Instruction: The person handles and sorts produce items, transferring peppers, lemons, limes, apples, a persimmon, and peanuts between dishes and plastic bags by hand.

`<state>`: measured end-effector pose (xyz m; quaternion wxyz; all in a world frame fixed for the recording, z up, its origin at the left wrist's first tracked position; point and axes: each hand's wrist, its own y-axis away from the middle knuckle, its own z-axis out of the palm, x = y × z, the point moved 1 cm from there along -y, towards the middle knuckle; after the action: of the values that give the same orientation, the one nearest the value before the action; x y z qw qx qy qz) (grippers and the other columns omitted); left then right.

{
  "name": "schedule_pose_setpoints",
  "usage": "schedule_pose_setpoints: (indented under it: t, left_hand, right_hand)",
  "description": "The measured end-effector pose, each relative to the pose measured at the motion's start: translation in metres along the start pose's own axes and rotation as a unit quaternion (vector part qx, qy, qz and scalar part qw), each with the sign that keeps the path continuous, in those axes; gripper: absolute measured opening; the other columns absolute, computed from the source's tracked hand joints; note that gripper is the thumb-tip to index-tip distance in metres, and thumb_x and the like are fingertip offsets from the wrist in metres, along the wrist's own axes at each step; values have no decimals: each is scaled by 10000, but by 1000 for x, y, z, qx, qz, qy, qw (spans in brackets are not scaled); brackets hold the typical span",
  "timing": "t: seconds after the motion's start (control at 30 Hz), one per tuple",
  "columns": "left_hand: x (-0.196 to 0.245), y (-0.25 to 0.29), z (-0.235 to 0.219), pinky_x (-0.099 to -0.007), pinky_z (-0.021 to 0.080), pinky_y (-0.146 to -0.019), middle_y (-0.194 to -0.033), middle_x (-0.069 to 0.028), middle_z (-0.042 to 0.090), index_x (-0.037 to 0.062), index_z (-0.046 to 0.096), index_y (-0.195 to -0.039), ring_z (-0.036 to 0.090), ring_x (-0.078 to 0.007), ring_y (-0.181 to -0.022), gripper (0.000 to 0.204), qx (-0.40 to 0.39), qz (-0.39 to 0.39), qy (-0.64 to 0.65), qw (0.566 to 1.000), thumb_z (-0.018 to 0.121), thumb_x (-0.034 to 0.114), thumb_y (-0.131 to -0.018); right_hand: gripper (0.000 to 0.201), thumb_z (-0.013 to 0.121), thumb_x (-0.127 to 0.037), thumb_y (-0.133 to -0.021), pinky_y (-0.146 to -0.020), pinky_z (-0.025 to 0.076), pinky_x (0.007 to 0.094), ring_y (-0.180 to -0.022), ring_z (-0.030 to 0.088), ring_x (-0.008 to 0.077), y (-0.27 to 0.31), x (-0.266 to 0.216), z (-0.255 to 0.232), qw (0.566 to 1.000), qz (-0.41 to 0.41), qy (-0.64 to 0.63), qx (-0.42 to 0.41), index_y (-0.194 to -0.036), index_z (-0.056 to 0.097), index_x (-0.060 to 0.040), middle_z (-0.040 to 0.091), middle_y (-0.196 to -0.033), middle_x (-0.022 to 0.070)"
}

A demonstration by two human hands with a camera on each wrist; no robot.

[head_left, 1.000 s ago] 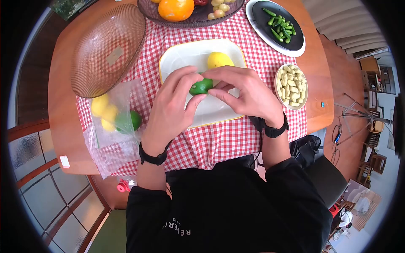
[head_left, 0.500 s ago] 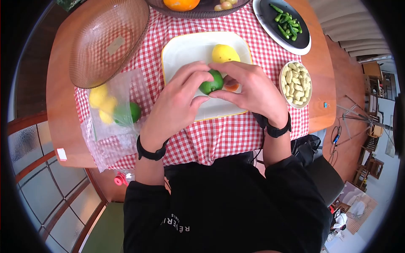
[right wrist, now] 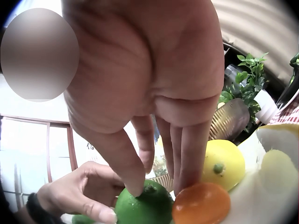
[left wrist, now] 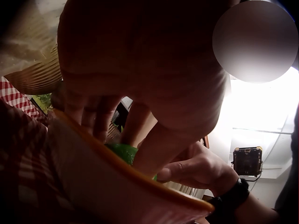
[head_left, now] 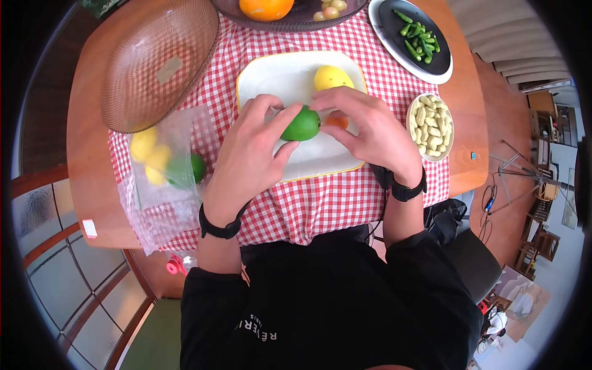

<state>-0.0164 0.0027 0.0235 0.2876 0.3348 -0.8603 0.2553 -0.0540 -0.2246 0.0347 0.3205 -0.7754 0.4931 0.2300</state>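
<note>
In the head view, my left hand (head_left: 250,148) holds a green lime (head_left: 300,126) between thumb and fingers, over a white tray with a yellow rim (head_left: 259,69). Its stem end points right, toward my right hand (head_left: 373,126), whose bent thumb and forefinger stand around that end. The right thumb tip overlaps the lime (right wrist: 142,207) in the right wrist view. A yellow lemon (head_left: 333,77) and a small, shiny orange fruit (right wrist: 202,205) lie in the tray beside the right fingers. From the left wrist, the tray's rim hides most of the lime (left wrist: 122,151).
Left of the tray lies a clear plastic bag (head_left: 145,197) with lemons (head_left: 144,144) and a green fruit (head_left: 186,169). A ribbed amber bowl (head_left: 139,68) stands behind it. Farther back are a dark fruit bowl (head_left: 287,24), a plate (head_left: 394,46) of green peppers and a bowl of peanuts (head_left: 430,126).
Both hands pinched the lime earlier. It has turned so its stem end faces right, and the right fingertips have drawn slightly away. The orange fruit has come into view behind the right fingers.
</note>
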Motion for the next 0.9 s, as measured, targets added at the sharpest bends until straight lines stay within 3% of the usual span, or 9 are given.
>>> schedule_pose_setpoints:
  t: [0.13, 0.23, 0.33, 0.5, 0.63, 0.73, 0.9]
  left_hand:
    - [4, 0, 2, -447, 531, -925, -1220, -166, 594, 43, 576, -1296, 640, -398, -1120, 539, 1, -43, 33, 999, 804, -12, -811]
    - [1, 0, 3, -451, 529, -928, -1224, -167, 592, 52, 545, -1305, 633, -405, -1137, 567, -28, -55, 56, 996, 801, -22, -805]
    - [0, 0, 2, -450, 527, -935, -1218, -162, 595, 52, 564, -1289, 630, -405, -1143, 554, -32, -44, 69, 996, 802, -29, -794]
    - [2, 2, 3, -440, 522, -946, -1221, -132, 613, 38, 640, -1206, 631, -375, -1149, 458, 8, 7, 43, 999, 804, -29, -783]
    - [5, -4, 0, -427, 523, -951, -1181, -115, 646, 13, 690, -1158, 629, -340, -1131, 393, 40, 50, 43, 997, 807, -14, -784]
    - [3, -2, 1, -422, 528, -947, -1157, -121, 657, 4, 698, -1179, 637, -330, -1102, 421, 41, 50, 44, 997, 830, 14, -780]
    - [3, -1, 4, -416, 534, -946, -1171, -124, 656, 9, 707, -1186, 647, -327, -1105, 437, 28, 46, 59, 997, 848, 36, -773]
  right_hand:
    - [218, 818, -82, -850, -726, 580, 392, -831, 708, 321, -2, -6, -2, 1000, 7, -10, 3, -987, 660, -21, 711, -970, 113]
    - [172, 807, -66, -854, -740, 587, 383, -838, 718, 321, -4, -2, -2, 999, 28, -25, -15, -958, 681, -12, 728, -940, 112]
    - [115, 786, -42, -859, -757, 594, 379, -835, 724, 330, -3, 2, -1, 1000, 1, -10, 10, -932, 708, 1, 745, -933, 120]
    - [69, 764, -25, -865, -761, 595, 385, -831, 724, 341, 0, -5, -1, 999, 41, 7, -8, -921, 746, 12, 755, -947, 134]
    - [135, 773, -65, -868, -716, 579, 406, -798, 714, 350, -4, -2, -2, 1000, 4, 10, -10, -975, 768, 17, 747, -874, 158]
    - [270, 814, -149, -871, -739, 602, 382, -776, 750, 323, 0, -8, -1, 999, 44, -8, -3, -1085, 767, 8, 761, -864, 181]
    - [365, 875, -234, -832, -746, 621, 362, -791, 776, 298, -2, -10, -3, 997, 60, -53, -14, -1088, 770, 4, 770, -873, 177]
